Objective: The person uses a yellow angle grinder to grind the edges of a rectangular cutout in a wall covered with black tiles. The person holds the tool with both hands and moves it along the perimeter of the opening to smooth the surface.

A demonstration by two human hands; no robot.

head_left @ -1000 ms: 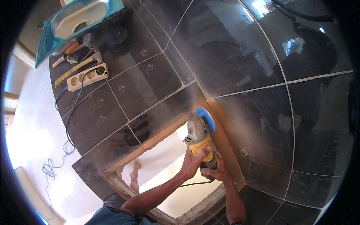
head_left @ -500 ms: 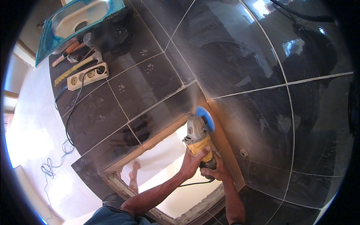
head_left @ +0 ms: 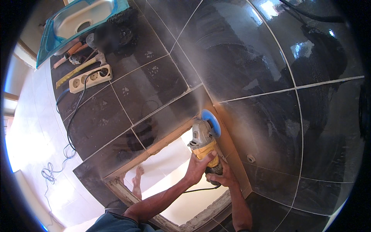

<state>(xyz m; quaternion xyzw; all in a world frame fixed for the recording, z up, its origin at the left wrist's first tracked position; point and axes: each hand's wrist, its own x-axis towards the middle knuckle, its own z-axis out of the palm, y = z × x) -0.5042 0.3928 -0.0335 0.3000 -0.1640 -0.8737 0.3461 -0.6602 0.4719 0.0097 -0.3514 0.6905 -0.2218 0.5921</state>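
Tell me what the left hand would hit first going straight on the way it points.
The left hand would first press into the angle grinder it grips; beyond that, probably the brown border strip, though depth is unclear.

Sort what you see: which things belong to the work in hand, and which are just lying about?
In use:
yellow grinder, in both hands
its blue disc
white power strip, plug inserted, possibly feeding the grinder

Lying about:
hammer
steel sink

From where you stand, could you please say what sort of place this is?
Probably a kitchen under construction: a metal sink, a power strip on dark tiles, and an angle grinder at a rectangular opening.
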